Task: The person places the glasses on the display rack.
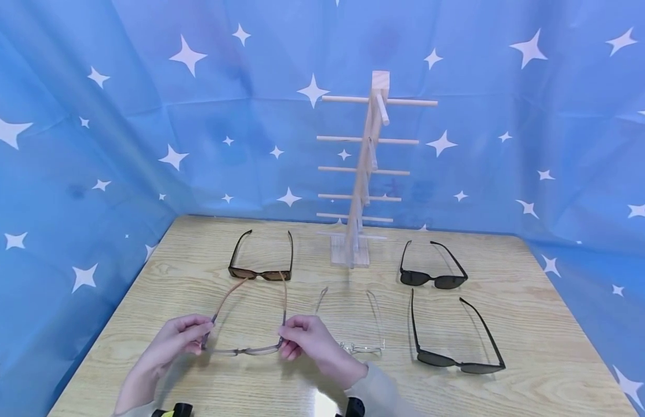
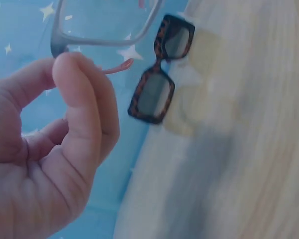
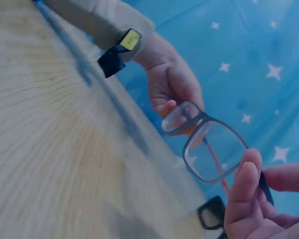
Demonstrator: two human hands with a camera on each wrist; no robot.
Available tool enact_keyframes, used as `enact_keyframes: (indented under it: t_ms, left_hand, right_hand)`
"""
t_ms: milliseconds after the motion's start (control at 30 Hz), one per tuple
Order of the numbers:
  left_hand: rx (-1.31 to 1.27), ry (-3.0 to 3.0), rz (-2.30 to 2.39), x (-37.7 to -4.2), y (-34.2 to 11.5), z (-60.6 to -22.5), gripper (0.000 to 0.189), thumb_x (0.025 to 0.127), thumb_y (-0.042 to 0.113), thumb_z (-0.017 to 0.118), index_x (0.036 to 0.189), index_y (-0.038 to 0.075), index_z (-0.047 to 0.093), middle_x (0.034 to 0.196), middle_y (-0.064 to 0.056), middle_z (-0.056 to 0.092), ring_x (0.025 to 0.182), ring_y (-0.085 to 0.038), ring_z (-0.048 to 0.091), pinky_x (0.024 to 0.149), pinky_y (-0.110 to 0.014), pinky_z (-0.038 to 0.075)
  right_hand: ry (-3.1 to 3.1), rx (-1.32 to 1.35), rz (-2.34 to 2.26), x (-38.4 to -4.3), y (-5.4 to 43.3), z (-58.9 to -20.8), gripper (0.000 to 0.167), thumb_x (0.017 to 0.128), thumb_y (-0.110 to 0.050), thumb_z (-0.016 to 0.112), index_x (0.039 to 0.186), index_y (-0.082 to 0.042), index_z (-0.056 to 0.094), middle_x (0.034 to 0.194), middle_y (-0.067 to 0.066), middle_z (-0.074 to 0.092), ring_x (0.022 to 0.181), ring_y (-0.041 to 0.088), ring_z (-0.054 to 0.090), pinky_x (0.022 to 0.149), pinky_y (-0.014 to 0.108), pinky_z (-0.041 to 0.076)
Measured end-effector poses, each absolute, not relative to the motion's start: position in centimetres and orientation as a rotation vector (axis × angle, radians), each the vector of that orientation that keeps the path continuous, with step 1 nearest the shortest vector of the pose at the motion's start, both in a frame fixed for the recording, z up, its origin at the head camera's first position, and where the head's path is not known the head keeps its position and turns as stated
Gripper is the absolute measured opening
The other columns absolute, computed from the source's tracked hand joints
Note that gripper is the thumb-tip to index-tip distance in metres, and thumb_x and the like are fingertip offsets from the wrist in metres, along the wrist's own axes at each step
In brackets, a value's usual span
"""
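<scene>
A pair of eyeglasses [image 1: 258,351] with a grey front and orange-brown temple tips is held between both hands, temples unfolded and pointing away. My left hand [image 1: 180,337] pinches it at the left hinge. At the opposite hinge, the thumb and fingers of my right hand [image 1: 308,341] grip the other temple. In the right wrist view the clear lenses and dark grey rim [image 3: 204,115] show between the hands. Just beyond the temple tips lie tortoiseshell sunglasses [image 1: 259,275], also visible below the grey rim in the left wrist view.
A wooden display rack [image 1: 368,136] with several crossbars stands at the back. Clear-framed glasses [image 1: 366,349] lie right of my right hand. Two black sunglasses, one farther [image 1: 432,280] and one nearer [image 1: 460,365], lie on the wooden table [image 1: 551,359]. Blue star-patterned cloth [image 1: 280,58] hangs behind.
</scene>
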State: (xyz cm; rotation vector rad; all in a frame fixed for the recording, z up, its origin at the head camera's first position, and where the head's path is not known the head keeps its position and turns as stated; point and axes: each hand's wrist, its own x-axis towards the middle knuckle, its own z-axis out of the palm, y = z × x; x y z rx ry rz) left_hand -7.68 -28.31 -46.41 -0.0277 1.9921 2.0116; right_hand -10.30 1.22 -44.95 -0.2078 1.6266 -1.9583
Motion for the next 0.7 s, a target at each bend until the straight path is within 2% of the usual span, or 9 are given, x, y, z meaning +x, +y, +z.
enact_keyframes:
  t_ms: [133, 300, 533, 700]
  left_hand:
    - [0.024, 1.963, 2.039, -8.1, -27.0, -45.8, 0.011, 0.092, 0.007, 0.057, 0.099, 0.006, 0.065, 0.076, 0.003, 0.059, 0.062, -0.006, 0.057, 0.055, -0.018, 0.053]
    - [0.086, 1.962, 2.067, -8.4, -25.5, -45.2, 0.01, 0.092, 0.005, 0.056, 0.097, 0.009, 0.065, 0.077, 0.004, 0.06, 0.062, -0.005, 0.057, 0.056, -0.019, 0.054]
    - [0.093, 1.87, 2.129, -9.2, -23.4, -44.9, 0.013, 0.092, 0.003, 0.055, 0.095, 0.011, 0.065, 0.076, 0.004, 0.059, 0.063, -0.005, 0.056, 0.058, -0.018, 0.054]
    - [0.011, 1.817, 2.132, -10.0, -21.5, -44.9, 0.009, 0.09, 0.005, 0.058, 0.094, 0.011, 0.064, 0.076, 0.004, 0.059, 0.066, -0.006, 0.057, 0.062, -0.019, 0.054]
  right_hand:
    - [1.576, -0.198, -1.999, -10.7, 2.6, -44.2, 0.005, 0.088, -0.001, 0.058, 0.083, -0.001, 0.057, 0.064, -0.001, 0.059, 0.054, 0.004, 0.055, 0.051, 0.014, 0.048]
    - [1.561, -0.148, -2.05, -11.0, 4.1, -43.6, 0.002, 0.086, 0.0, 0.06, 0.088, 0.0, 0.058, 0.072, 0.0, 0.058, 0.06, 0.006, 0.055, 0.057, 0.015, 0.049]
    - [1.588, -0.071, -2.08, -11.3, 6.2, -43.3, 0.026, 0.084, 0.003, 0.06, 0.107, 0.016, 0.054, 0.08, 0.002, 0.059, 0.064, 0.008, 0.057, 0.063, 0.017, 0.052]
    - [1.616, -0.007, -2.103, -11.5, 7.6, -43.2, 0.029, 0.085, 0.005, 0.058, 0.11, 0.017, 0.051, 0.084, 0.002, 0.059, 0.07, 0.009, 0.058, 0.068, 0.017, 0.053]
